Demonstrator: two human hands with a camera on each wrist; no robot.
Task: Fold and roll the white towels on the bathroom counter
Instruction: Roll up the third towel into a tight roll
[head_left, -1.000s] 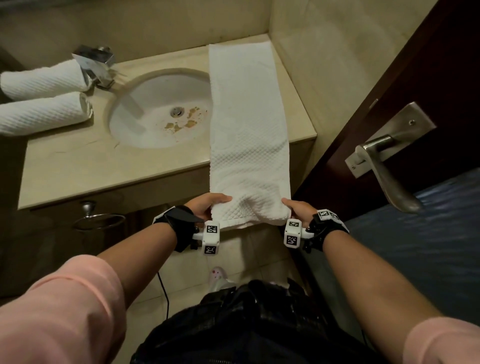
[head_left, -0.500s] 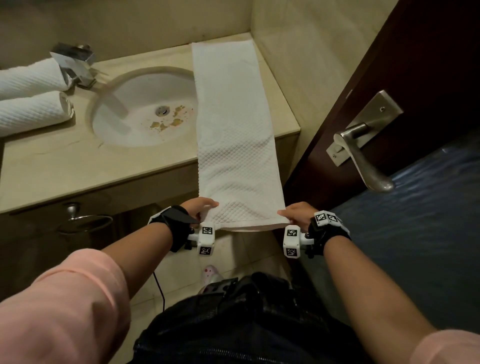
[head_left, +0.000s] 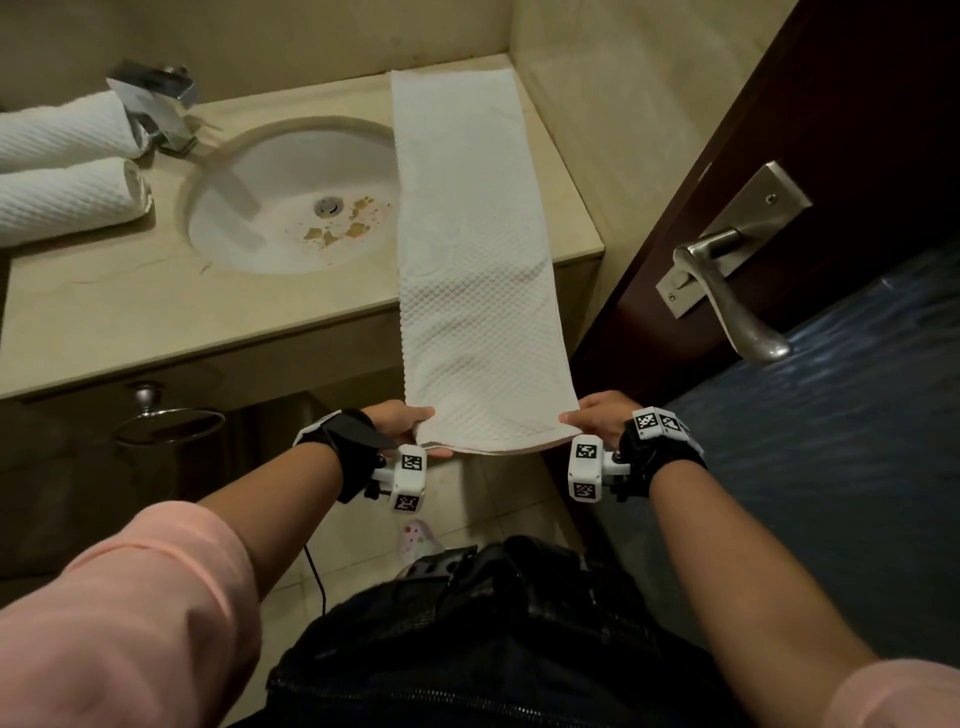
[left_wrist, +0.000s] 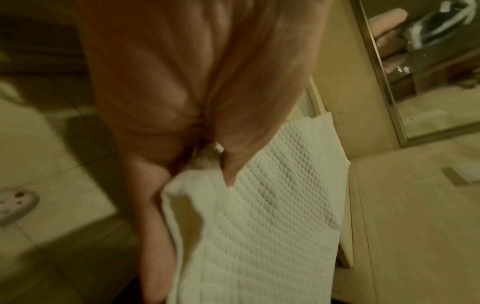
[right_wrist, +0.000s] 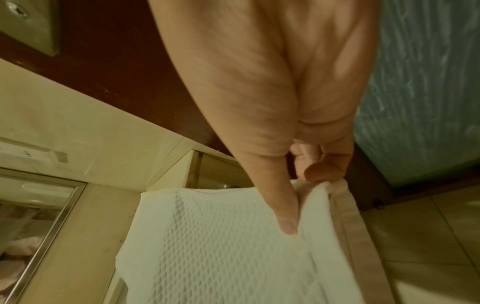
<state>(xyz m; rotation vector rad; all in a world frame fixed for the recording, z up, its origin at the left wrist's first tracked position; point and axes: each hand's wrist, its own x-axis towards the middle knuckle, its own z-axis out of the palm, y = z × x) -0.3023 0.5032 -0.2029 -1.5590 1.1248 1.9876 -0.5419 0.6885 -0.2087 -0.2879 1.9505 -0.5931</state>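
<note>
A long white waffle towel (head_left: 467, 249), folded into a narrow strip, lies across the right side of the counter (head_left: 156, 312) and hangs out past its front edge. My left hand (head_left: 410, 423) pinches the towel's near left corner (left_wrist: 197, 185), thumb on top. My right hand (head_left: 584, 415) pinches the near right corner (right_wrist: 311, 205) the same way. Between the two hands the near end is stretched taut and held off the counter. Two rolled white towels (head_left: 67, 161) lie at the counter's far left.
A round sink (head_left: 291, 197) with brown stains sits left of the towel, and a chrome tap (head_left: 156, 104) behind it. A dark wooden door with a metal lever handle (head_left: 727, 291) stands close on the right. A towel ring (head_left: 166, 421) hangs below the counter. A slipper (head_left: 415, 540) lies on the floor.
Both hands drew the towel's near end toward me and apart. The bunched, sagging end is now flat and taut.
</note>
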